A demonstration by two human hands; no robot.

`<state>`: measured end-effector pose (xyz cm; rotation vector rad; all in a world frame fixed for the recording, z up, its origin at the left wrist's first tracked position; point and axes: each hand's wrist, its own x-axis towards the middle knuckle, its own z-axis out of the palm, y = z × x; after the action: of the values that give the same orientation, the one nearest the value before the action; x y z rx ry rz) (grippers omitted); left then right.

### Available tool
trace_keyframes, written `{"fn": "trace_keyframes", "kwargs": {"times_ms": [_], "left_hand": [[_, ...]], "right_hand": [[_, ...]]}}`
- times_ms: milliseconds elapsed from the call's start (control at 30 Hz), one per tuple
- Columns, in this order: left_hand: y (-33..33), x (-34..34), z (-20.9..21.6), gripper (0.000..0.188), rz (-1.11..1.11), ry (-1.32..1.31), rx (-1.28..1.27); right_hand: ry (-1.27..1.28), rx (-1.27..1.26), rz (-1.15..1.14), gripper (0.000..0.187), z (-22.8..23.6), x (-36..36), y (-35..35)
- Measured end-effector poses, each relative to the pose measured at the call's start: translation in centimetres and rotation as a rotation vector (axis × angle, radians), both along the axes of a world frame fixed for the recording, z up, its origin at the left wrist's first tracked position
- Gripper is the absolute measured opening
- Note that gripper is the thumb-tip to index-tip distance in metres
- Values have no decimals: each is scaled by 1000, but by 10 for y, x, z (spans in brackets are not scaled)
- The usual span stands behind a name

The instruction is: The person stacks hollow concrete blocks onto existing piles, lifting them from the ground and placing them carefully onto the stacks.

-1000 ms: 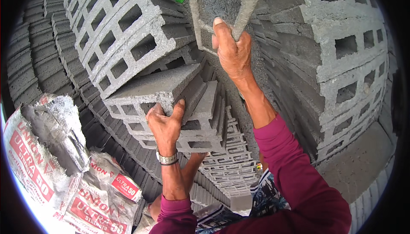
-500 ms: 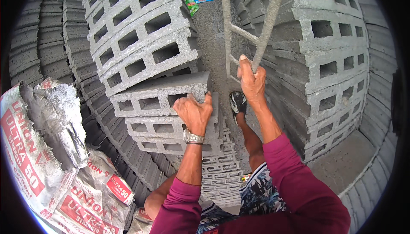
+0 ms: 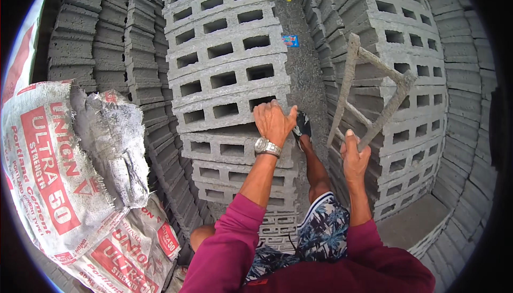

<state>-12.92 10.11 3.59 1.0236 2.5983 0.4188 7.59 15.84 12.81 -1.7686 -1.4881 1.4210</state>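
My left hand [image 3: 274, 123], with a metal-banded watch at the wrist, has its fingers curled into the right-hand hollow of a grey concrete block [image 3: 211, 112] in the row in front of me. Its thumb sticks out to the right. A wedge-shaped gap parts that block from the nearer concrete block [image 3: 211, 142], whose upper face partly shows. My right hand [image 3: 355, 158] is closed round the near end of a cement-crusted frame [image 3: 346, 87] with two long bars and crosspieces. The frame is held up, tilted, in front of the right-hand block stack.
Torn, dusty cement bags [image 3: 59, 175] lie at the left. More stacked blocks [image 3: 85, 42] stand behind them, and another block stack [image 3: 409, 133] rises on the right. Between the rows runs a narrow gritty path [image 3: 307, 68] with a blue wrapper [image 3: 290, 41] and my shoe [image 3: 302, 124].
My left hand has shifted from the nearer block to the one beyond it. My right hand has lowered the frame toward the right, tilting it. The view has shifted too.
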Motion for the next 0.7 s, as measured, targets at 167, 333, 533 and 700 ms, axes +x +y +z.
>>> {"fn": "trace_keyframes", "kwargs": {"times_ms": [167,333,533,700], "left_hand": [[37,-3,-41,53,280,-42,-247],[38,6,-51,46,325,-24,-225],[34,4,-52,43,271,32,-275],[34,5,-47,39,286,87,-133]], "right_hand": [[-14,-77,56,49,-54,-41,42],[0,-121,74,50,-63,-44,63],[111,-220,89,50,-48,-81,97],[478,-96,201,44,17,-156,116]]}}
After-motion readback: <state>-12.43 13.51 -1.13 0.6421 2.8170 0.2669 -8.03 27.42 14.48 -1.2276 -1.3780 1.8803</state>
